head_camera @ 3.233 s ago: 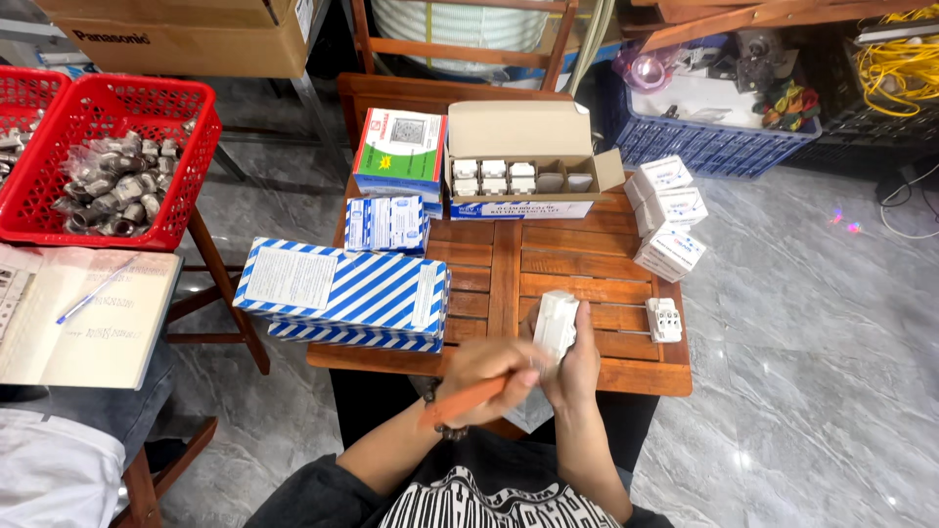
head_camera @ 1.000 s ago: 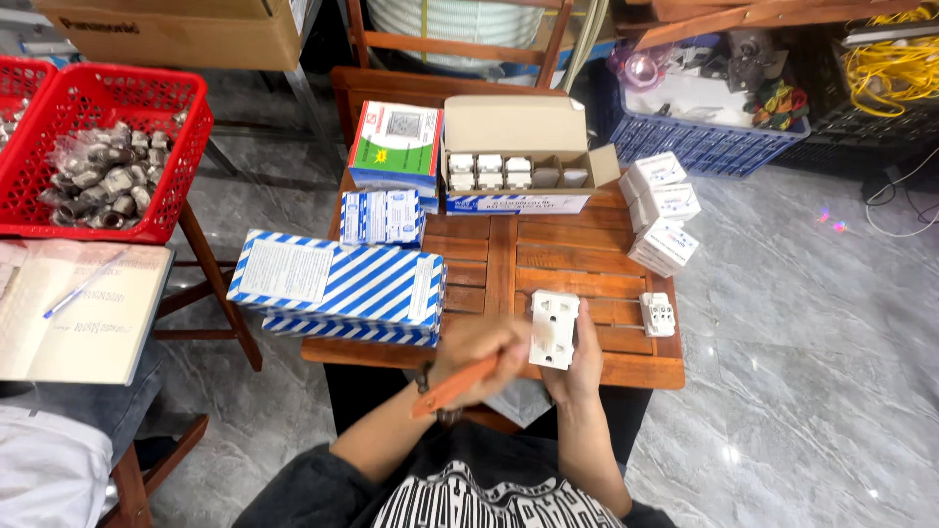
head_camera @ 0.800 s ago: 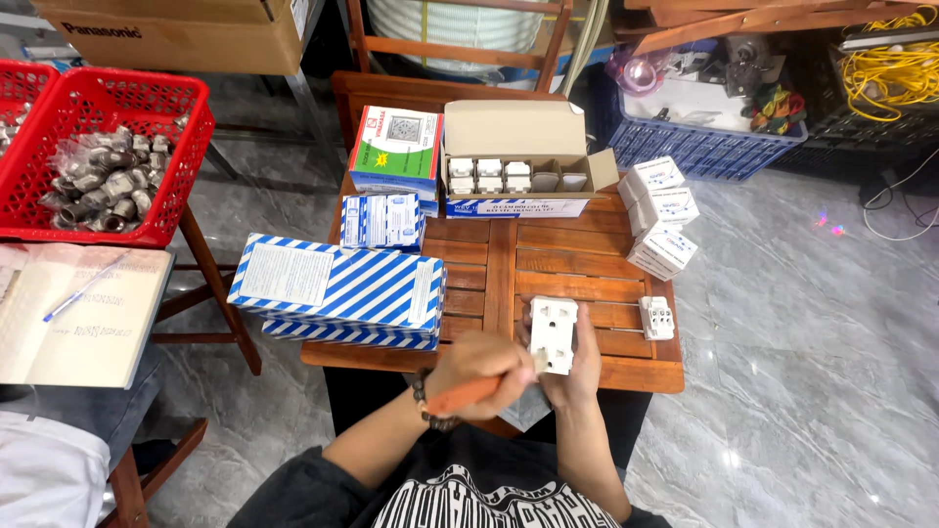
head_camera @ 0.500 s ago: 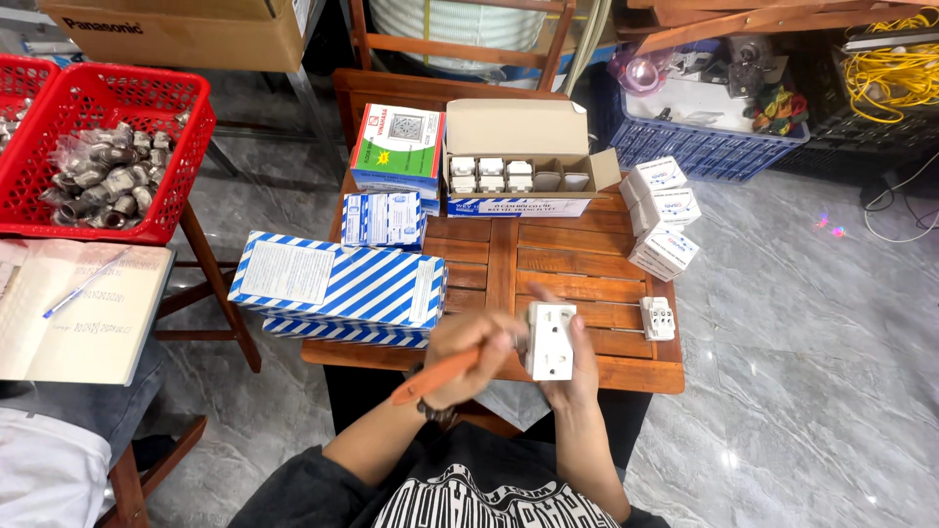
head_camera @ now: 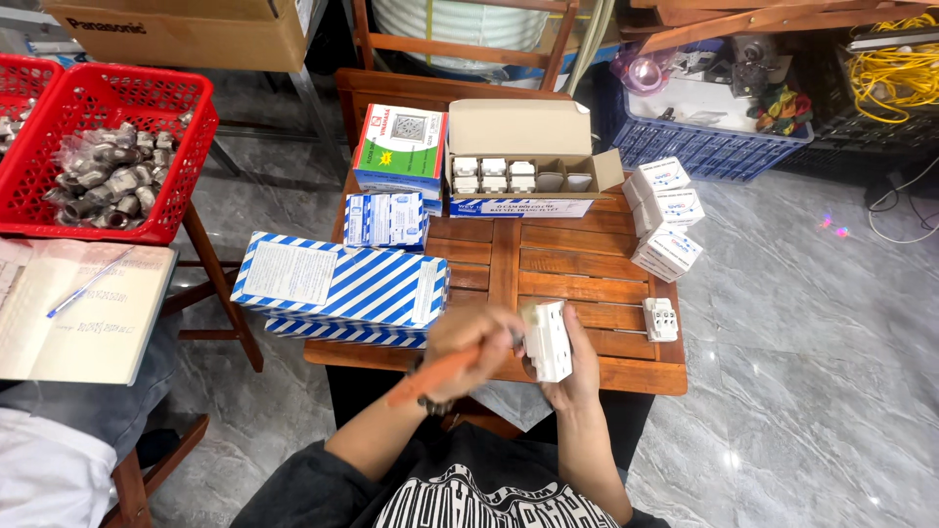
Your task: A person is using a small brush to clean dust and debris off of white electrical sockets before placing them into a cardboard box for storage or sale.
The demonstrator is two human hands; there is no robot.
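Observation:
My right hand (head_camera: 579,374) holds a white wall socket (head_camera: 548,340) upright, just above the near edge of the slatted wooden table (head_camera: 577,264). In my left hand (head_camera: 471,340) is an orange-handled screwdriver (head_camera: 428,377); its handle slants down to the left and its tip points at the socket's left side. The tip itself is hidden behind my fingers. A second white socket part (head_camera: 660,319) lies loose on the table to the right of my hands.
Blue-and-white striped boxes (head_camera: 342,288) lie at the table's left. An open cardboard box (head_camera: 523,161) with several white parts stands at the back, small white boxes (head_camera: 665,220) at the right. A red basket of metal fittings (head_camera: 103,156) and an open notebook (head_camera: 83,308) are further left.
The socket has been turned in my right hand from face-on to more edge-on. My left hand has brought the screwdriver up against its side.

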